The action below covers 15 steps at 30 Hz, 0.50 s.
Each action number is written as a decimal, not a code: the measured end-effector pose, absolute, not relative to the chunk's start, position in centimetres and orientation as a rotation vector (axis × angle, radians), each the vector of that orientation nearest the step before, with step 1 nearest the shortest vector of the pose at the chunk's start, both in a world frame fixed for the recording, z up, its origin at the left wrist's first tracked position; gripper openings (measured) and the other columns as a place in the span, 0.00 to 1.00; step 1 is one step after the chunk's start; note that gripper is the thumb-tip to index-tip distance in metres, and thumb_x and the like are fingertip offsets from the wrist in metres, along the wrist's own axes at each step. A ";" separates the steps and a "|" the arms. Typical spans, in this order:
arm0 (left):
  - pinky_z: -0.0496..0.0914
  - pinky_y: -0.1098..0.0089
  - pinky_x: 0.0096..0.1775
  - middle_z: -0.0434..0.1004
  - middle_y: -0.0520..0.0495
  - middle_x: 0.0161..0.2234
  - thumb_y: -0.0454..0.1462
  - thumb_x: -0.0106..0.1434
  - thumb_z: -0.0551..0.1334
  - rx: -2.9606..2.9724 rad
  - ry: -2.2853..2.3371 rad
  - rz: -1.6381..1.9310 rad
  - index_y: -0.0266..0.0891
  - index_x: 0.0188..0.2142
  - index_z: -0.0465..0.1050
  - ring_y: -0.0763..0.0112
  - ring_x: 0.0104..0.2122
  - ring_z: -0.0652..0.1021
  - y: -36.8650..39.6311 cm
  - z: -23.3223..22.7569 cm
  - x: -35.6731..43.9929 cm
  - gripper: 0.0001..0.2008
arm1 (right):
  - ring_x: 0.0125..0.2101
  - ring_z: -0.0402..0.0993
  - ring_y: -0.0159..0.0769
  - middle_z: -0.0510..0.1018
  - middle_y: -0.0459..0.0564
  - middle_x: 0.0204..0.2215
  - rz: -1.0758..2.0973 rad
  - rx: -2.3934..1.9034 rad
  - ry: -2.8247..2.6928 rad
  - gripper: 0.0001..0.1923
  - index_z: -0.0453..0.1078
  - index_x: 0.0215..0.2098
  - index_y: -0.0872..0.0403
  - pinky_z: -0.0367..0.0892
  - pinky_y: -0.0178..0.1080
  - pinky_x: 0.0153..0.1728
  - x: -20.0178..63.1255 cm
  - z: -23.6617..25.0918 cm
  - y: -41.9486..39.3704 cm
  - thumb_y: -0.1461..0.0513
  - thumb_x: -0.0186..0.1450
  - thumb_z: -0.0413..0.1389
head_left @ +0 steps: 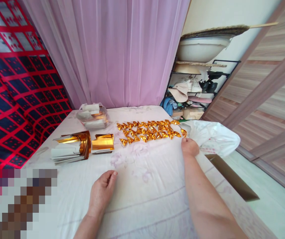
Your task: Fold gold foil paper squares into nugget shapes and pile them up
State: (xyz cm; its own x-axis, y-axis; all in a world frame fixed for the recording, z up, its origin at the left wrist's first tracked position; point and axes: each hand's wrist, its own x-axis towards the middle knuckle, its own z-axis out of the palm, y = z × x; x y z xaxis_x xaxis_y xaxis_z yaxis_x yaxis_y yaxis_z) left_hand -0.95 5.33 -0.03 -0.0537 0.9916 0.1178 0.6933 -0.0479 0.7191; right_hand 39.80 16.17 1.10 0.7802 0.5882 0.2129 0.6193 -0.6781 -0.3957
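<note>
No writing, label or number can be read anywhere — not on the gold foil sheets, not on the white plastic bag beside them.

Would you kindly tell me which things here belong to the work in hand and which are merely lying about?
In hand: folded gold pieces, gold foil sheets, white plastic bag by the right hand, left hand resting on the sheet.
Lying about: pink curtain, shoe rack, basin.

Glossy gold foil folds; matt white cloth sheet; sheer pink curtain
</note>
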 end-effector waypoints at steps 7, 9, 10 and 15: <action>0.69 0.71 0.32 0.81 0.50 0.30 0.51 0.62 0.51 1.787 1.789 0.872 0.44 0.33 0.76 0.65 0.30 0.79 5.4 0.3 -0.9 0.19 | 0.42 0.76 0.49 0.79 0.62 0.41 0.012 -2.599 -0.797 0.19 0.78 0.47 0.53 0.67 0.44 0.38 39.8 1.5 17.0 0.59 0.67 0.48; 0.69 0.71 0.33 0.81 0.50 0.30 0.51 0.62 0.51 1.787 1.789 0.875 0.44 0.33 0.76 0.65 0.30 0.79 5.4 0.2 -0.9 0.19 | 0.42 0.76 0.49 0.79 0.62 0.41 0.019 -2.603 -0.807 0.18 0.78 0.47 0.53 0.67 0.44 0.39 39.8 1.6 17.1 0.59 0.67 0.48; 0.70 0.71 0.33 0.81 0.50 0.30 0.51 0.62 0.51 1.787 1.789 0.878 0.44 0.34 0.76 0.65 0.30 0.79 5.4 0.2 -0.9 0.19 | 0.43 0.76 0.49 0.79 0.62 0.42 0.021 -2.605 -0.813 0.18 0.78 0.47 0.53 0.67 0.44 0.39 39.8 1.6 17.1 0.59 0.67 0.48; 0.70 0.71 0.33 0.80 0.50 0.29 0.51 0.62 0.51 1.782 1.788 0.856 0.44 0.34 0.76 0.65 0.29 0.79 5.3 0.3 -1.0 0.20 | 0.44 0.75 0.48 0.79 0.62 0.43 0.017 -2.617 -0.839 0.18 0.78 0.46 0.54 0.67 0.44 0.41 39.9 1.6 17.4 0.59 0.67 0.48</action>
State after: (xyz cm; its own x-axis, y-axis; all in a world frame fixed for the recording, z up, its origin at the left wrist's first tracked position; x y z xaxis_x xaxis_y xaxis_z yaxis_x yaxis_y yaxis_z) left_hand -0.96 5.30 0.29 -0.0448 0.9942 0.0982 0.6997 -0.0389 0.7134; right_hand 39.91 17.40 1.56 0.8206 0.5617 0.1055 0.5569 -0.7445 -0.3683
